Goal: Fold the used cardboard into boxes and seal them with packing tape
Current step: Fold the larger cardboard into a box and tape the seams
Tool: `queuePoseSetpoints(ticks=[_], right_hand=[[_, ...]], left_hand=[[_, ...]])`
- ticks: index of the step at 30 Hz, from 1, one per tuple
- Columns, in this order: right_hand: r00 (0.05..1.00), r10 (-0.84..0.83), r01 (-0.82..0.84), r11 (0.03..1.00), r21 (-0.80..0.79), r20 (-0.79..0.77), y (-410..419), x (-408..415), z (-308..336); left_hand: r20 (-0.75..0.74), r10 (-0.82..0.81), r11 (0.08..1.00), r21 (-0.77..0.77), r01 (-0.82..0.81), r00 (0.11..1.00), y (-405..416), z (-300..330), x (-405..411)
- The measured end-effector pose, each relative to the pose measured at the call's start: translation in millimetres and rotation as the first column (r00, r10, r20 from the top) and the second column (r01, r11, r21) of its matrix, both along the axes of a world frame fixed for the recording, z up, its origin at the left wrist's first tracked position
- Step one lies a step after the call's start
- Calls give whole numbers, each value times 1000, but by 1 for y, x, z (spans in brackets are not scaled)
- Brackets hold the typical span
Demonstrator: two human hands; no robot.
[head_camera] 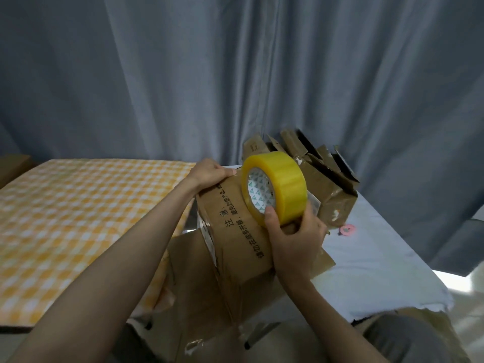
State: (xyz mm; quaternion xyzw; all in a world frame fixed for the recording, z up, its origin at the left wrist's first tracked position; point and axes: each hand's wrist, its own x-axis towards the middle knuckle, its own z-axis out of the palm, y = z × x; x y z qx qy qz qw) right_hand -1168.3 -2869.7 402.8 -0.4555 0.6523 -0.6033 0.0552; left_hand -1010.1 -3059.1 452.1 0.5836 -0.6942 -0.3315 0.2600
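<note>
A folded cardboard box with black printed characters on its top face lies tilted in front of the person, above flattened cardboard spread below it. The left hand grips the box's far upper corner, fingers curled over the edge. The right hand pinches a roll of yellowish packing tape, thumb on the rim facing the camera and fingers behind; the roll stands on edge against the box's right side.

Just behind the roll, a second cardboard box, crumpled and with its flaps standing open, sits on the white-covered worktop; what it holds cannot be seen. A small pink round object lies on the worktop near that box. The worktop's near edge runs close under the right forearm, with bare cloth to the right of the boxes.

To the left is a bed with a yellow checked cover, and a brown object at its far corner. Grey-blue curtains hang close behind everything.
</note>
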Motion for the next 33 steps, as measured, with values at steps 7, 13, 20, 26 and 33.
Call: queuePoseSetpoints(ticks=[7,13,20,26,33], right_hand=[[968,201,-163,958,-234,150,2,-31,33],[944,286,-229,927,-299,166,6,-43,58],[887,438,-388,879,-276,147,-6,-42,101],[780,613,-581,784,-216,125,-45,-55,114],[713,699,-693,714,-101,58,-68,-59,93]], left_hand=[[36,82,996,-28,-81,996,11,37,3],[1,120,990,-69,-120,993,28,52,4],[-36,219,968,-119,-222,975,50,80,31],[-237,324,920,-148,-364,916,70,73,57],[-147,462,864,-145,-481,874,71,44,66]])
